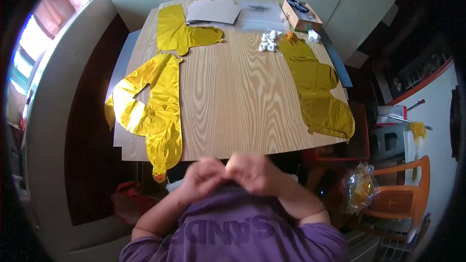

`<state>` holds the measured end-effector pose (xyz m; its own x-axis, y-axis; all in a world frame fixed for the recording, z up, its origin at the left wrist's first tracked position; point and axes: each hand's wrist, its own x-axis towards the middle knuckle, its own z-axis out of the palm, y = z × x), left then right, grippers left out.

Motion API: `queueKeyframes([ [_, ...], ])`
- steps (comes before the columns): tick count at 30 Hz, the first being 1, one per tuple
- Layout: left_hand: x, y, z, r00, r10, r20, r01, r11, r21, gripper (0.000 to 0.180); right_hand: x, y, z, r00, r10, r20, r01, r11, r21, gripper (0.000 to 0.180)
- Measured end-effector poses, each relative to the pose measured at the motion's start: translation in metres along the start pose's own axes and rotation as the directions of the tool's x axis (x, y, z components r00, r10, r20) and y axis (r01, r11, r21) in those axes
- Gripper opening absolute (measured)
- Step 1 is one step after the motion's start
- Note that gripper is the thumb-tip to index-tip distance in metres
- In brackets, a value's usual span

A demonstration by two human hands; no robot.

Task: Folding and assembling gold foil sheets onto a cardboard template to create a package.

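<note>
My left hand [203, 177] and my right hand [255, 172] are brought together close under my face, just off the near edge of the wooden table [233, 92]. Their fingers are curled and touch each other, pinching at the collar of my purple shirt [242, 228]; both are blurred, so I cannot make out anything small between them. Flat gold foil balloons lie on the table: one [150, 111] at the near left hanging over the edge, one [184, 31] at the far left, one [315, 87] along the right side.
At the far end lie grey paper sheets [213, 12], a clear plastic bag [259, 14], a small cardboard box [301, 17] and small white pieces [269, 41]. White cabinets stand behind. An orange wooden chair [398, 194] with a foil bag [359, 187] stands right.
</note>
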<state>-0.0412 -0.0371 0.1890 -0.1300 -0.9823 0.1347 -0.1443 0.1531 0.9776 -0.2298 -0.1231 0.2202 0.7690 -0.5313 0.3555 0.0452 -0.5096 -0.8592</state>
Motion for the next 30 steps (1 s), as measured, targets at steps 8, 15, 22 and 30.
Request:
queueKeyframes([
  [8,0.003,0.006,-0.007,0.999,0.035,0.003,-0.035,0.999,0.037,0.012,0.003,-0.006,-0.005,1.000,-0.015,-0.014,0.015,0.999,0.039,0.004],
  [15,0.013,0.010,-0.011,0.987,-0.054,-0.153,0.061,0.997,0.039,0.010,-0.007,0.001,0.012,0.991,-0.115,0.070,0.108,0.990,0.096,0.013],
  [22,0.014,0.014,-0.015,0.946,-0.181,-0.268,0.201,0.978,0.050,0.010,-0.008,0.003,0.014,0.982,-0.133,0.137,0.124,0.990,0.072,0.010],
  [30,0.006,0.017,-0.004,0.965,-0.206,-0.161,0.156,0.948,-0.276,0.011,-0.012,0.008,0.013,0.981,-0.086,0.171,0.067,0.991,0.113,0.007],
])
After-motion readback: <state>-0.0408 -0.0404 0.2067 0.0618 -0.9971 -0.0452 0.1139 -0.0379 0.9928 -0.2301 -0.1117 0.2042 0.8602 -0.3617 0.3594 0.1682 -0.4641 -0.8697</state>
